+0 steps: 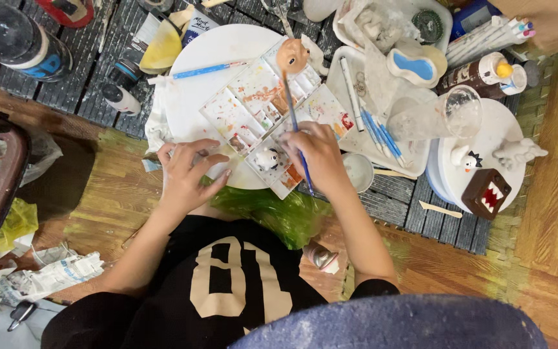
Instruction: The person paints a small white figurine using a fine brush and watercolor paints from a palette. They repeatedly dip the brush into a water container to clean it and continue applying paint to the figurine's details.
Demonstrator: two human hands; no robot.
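**Blue-handled brush gripped over a paint-stained palette**

Closed around a thin blue paintbrush (295,123): right hand (321,155), fingers pinched on the lower shaft, bristle end pointing away toward the far corner of the palette. Resting beside it, fingers loosely curled and not gripping anything: left hand (188,171), fingertips pressed on the near edge of the round white plate (208,52).

Between the two hands, just beside the right thumb: small white figurine (267,158) with dark markings, sitting on the white paint palette (253,103). Palette tilted diagonally across the plate, its wells smeared with orange, red, yellow and green. At its far corner, touching the brush tip area: orange-tan round blob (292,55). Lying across the far side of the plate: blue pencil (205,70).

Under the near edge of plate and palette: crumpled green plastic (272,210). Right of the right hand: small white cup (359,171), then a white tray (414,155) holding several blue pens and a marker. Farther right: clear plastic cup (450,113) on its side, and a round white stand (508,116) carrying a brown square-mouthed figure (485,192), a small white bird figure and a white creature. Far left on the dark slatted counter (66,90): paint bottles and a dark jar.
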